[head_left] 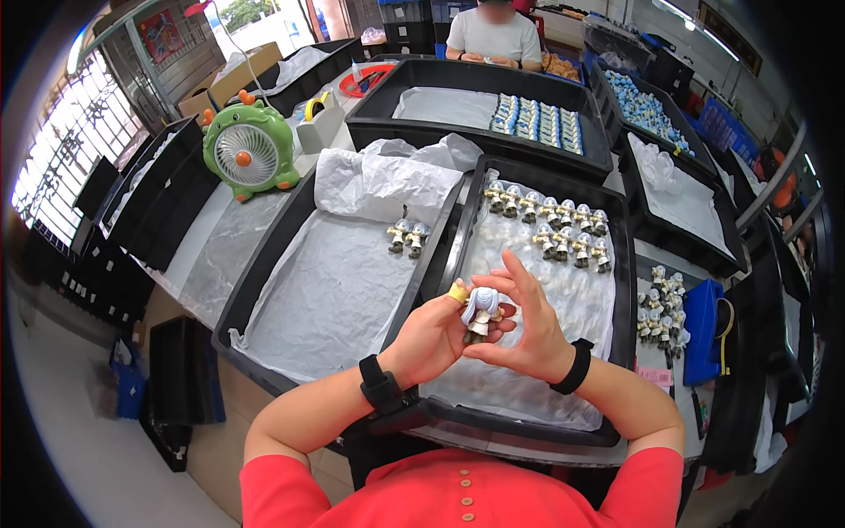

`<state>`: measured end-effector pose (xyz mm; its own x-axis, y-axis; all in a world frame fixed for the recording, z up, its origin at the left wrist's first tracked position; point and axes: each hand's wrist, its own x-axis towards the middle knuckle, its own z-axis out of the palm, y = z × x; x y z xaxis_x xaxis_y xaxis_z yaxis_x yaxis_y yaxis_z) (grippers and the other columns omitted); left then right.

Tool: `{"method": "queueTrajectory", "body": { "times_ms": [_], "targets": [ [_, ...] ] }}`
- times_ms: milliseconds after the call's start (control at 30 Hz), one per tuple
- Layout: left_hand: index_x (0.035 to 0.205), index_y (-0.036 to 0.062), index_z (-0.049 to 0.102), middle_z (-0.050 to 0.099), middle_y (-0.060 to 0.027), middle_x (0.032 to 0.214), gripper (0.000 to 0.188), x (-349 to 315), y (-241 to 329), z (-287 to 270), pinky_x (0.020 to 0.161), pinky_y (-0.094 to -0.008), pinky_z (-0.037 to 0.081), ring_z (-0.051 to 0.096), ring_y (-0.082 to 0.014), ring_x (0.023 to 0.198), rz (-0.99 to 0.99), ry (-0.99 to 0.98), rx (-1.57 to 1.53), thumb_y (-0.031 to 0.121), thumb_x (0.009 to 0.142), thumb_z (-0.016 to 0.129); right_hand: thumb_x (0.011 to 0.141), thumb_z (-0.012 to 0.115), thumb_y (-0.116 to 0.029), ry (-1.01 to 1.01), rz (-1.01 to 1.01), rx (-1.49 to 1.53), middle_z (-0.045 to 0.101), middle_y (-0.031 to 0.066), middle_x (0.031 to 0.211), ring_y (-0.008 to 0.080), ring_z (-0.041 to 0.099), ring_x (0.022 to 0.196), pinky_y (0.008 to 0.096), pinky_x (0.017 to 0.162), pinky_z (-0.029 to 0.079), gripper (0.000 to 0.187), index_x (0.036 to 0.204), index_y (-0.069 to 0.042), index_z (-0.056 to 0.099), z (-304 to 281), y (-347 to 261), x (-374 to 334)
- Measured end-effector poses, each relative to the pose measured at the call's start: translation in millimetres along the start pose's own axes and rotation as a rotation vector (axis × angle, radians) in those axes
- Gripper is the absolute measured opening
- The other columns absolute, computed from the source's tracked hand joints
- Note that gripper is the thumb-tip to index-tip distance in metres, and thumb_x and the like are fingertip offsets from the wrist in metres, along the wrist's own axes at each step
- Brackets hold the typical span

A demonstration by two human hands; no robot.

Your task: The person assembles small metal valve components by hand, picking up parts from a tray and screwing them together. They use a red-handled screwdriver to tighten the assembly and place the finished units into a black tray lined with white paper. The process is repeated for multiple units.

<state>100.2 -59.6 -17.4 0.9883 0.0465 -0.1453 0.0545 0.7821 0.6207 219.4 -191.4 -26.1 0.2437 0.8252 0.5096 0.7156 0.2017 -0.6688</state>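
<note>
- Figurine: white hair, tan body.
- Thumb cot: yellow.
- Wristbands: black.
- Trays: black, lined with white sheets.
- Fan at the worktop's left edge: green, with orange horns.
- Sleeves: red.

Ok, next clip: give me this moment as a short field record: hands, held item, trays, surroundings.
left hand: grips a small figurine with pale hair; yellow cover on one fingertip
right hand: fingers touch the same figurine
tray ahead: black, rows of similar figurines on white sheet
left tray: two figurines
desk fan: green, far left
other person: seated across the table
</note>
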Motion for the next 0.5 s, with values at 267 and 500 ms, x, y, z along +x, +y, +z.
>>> {"method": "queueTrajectory", "body": {
  "times_ms": [267,500],
  "targets": [
    [0.130,0.0025,0.037,0.052,-0.0152,0.118,0.041,-1.2,-3.3,-4.5,0.092,-0.0374,0.046,0.054,-0.0272,0.110,0.056,-0.019,0.043,0.030,0.100,0.029,0.060,0.084,-0.026,-0.014,-0.020,-0.053,0.054,0.0099,0.123,0.0272,0.047,0.112,0.0373,0.095,0.038,0.107,0.144,-0.007,0.019,-3.5,-0.4,3.6],
    [0.130,0.0034,0.037,0.053,-0.0121,0.116,0.040,0.3,-5.4,-7.0,0.089,-0.0368,0.047,0.054,-0.0252,0.109,0.011,-0.013,0.025,0.030,0.100,0.029,0.062,0.082,-0.030,-0.038,0.076,0.042,0.055,0.0087,0.122,0.0276,0.047,0.110,0.0390,0.096,0.036,0.101,0.142,-0.007,0.024,-2.7,5.5,1.4]
  ]
}}
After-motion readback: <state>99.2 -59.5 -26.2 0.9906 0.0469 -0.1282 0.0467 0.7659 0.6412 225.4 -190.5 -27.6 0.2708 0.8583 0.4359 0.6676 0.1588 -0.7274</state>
